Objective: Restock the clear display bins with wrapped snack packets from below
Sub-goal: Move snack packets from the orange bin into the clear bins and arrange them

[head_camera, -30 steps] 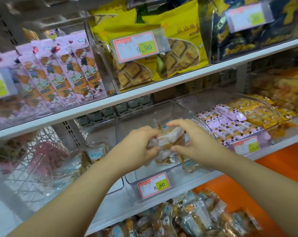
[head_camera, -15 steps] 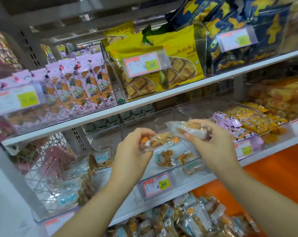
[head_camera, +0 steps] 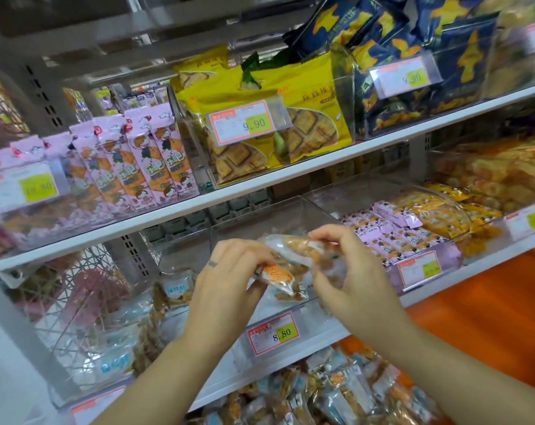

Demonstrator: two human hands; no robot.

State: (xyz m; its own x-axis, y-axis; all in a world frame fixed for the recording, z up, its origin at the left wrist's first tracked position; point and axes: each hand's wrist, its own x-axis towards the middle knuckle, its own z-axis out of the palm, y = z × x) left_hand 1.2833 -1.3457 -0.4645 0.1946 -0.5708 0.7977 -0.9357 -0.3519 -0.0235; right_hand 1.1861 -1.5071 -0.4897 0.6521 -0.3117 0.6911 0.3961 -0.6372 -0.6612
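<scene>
We have 2 wrapped snack packets in hand, held together just above the front of the clear display bin marked 8.80. Each is a clear crinkly film sleeve with golden-brown pieces inside; the lower 1 shows an orange and white printed patch at its left end. The film looks slippery and the contents brittle, so we judge a light pinch better than a squeeze.

Our left hand has its fingers closed on the left ends of the packets, thumb underneath. Our right hand pinches the right end of the upper packet between thumb and forefinger, the other fingers curled loosely.

To do this step well, we should part the 2 packets, carry them over the front wall and lay them flat toward the back of the bin, printed side up, rather than dropping them at the lip. The bin looks nearly empty, with only a few packets near its front, so there is much left to fill.

The price label hangs on the bin's front. Below the shelf, a heap of similar packets waits. Pink packets fill the next bin to the right.
</scene>
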